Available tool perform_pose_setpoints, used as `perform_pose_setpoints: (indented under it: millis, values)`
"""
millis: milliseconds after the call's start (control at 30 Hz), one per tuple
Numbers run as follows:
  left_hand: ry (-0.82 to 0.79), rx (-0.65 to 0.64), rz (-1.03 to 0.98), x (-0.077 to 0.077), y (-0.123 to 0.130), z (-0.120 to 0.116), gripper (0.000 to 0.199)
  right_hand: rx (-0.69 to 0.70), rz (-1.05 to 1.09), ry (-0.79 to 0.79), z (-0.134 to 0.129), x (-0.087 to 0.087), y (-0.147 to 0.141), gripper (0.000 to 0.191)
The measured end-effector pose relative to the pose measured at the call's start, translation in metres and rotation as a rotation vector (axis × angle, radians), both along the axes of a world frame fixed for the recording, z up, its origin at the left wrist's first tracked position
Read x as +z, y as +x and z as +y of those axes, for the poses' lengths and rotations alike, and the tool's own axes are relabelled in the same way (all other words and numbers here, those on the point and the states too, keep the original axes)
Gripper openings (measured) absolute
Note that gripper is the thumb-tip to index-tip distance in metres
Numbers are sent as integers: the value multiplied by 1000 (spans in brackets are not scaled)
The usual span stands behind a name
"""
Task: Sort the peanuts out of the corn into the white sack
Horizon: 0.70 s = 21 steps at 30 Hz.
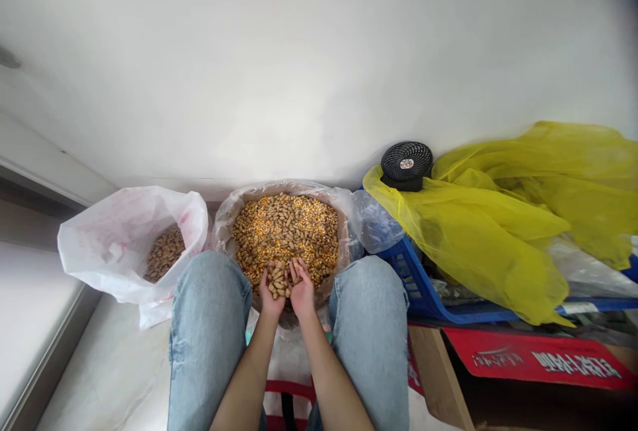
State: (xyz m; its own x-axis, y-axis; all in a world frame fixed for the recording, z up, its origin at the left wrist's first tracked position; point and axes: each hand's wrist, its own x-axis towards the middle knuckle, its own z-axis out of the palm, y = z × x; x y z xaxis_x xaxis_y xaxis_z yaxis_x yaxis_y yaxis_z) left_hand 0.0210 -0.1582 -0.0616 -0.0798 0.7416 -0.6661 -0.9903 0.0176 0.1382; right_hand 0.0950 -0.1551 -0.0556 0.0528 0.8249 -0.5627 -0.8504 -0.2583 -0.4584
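My left hand (270,301) is cupped palm up around a small heap of unshelled peanuts (278,282). Beside it, my right hand (302,297) is curled with a few peanuts at its fingers. Both hands are over the near side of a large sack (225,218) lined with clear plastic. Inside that sack lies a mix of peanuts and yellow corn kernels (286,222). To the left stands an open white plastic bag (119,212) with peanuts (165,252) at its bottom.
A blue plastic basket (423,285) on the right bears yellow mesh netting (488,218) and a small black fan (407,162). Below it is an open cardboard box (438,371) with a red flap. My knees flank the sack, and a white wall rises behind.
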Motion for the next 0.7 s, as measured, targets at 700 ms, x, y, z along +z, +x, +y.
perform_pose_setpoints:
  millis: [700]
  values:
    - [140, -286, 468, 16, 15, -1, 18, -75, 8, -43, -9, -3, -12, 29]
